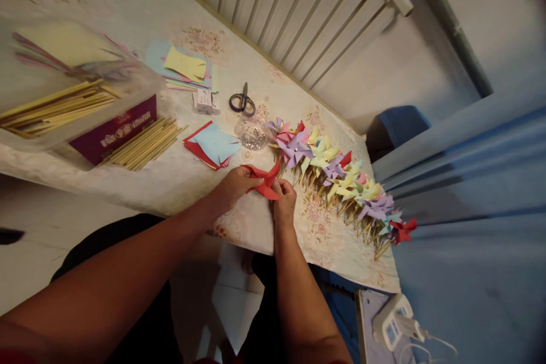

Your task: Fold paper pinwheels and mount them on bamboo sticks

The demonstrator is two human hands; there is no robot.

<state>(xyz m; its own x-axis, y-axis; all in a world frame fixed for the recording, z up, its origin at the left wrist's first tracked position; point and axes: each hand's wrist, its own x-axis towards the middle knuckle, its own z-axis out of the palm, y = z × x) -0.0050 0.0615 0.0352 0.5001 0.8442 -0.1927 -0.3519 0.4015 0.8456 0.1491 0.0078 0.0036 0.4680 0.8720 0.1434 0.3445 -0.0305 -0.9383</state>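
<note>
A red paper pinwheel (265,181), its corners folded inward, is held over the table's front edge. My left hand (234,186) pinches it from the left with thumb and fingers. On the other side my right hand (284,196) has its fingers closed at the paper's right edge; whether a pin or stick is in them cannot be made out. Just beyond lies a stack of cut paper squares (216,143), light blue over red. A clear dish of small metal pins (255,137) stands behind the hands.
Finished pinwheels (330,168) on sticks lie in a long row at the right. Scissors (243,101), small white boxes (205,101) and coloured paper (187,65) lie farther back. At left are a clear plastic box (89,148) and loose sticks (145,145). A power strip (393,321) sits lower right.
</note>
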